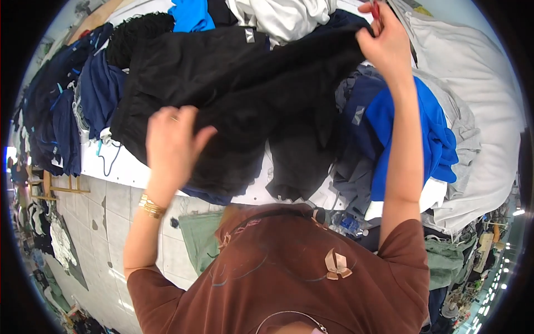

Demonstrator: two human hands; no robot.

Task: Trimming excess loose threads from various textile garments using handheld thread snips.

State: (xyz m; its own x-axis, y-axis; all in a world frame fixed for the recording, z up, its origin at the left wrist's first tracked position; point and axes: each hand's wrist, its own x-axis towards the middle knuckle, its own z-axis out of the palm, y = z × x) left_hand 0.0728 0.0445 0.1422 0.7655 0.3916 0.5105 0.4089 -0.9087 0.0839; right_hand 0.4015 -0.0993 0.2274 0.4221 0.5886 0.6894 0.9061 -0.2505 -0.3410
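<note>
A black garment (pixel 239 94), perhaps shorts or trousers, is spread across the white table in front of me, with a small light patch (pixel 250 35) near its far edge. My right hand (pixel 386 47) is raised at the far right and pinches a corner of the black cloth, pulling it up taut. A small red object (pixel 375 11) shows at the fingers of that hand; its kind is not clear. Over the garment's near left part is my left hand (pixel 171 146), thumb held apart from the fingers and nothing visible in it. Slight motion blurs this hand.
Dark navy clothes (pixel 67 111) are heaped at the left. At the right lie a bright blue garment (pixel 417 139), dark grey pieces and a large light grey cloth (pixel 473 94). White cloth (pixel 286 19) is piled at the back. A green cloth (pixel 197 239) lies below the table's near edge.
</note>
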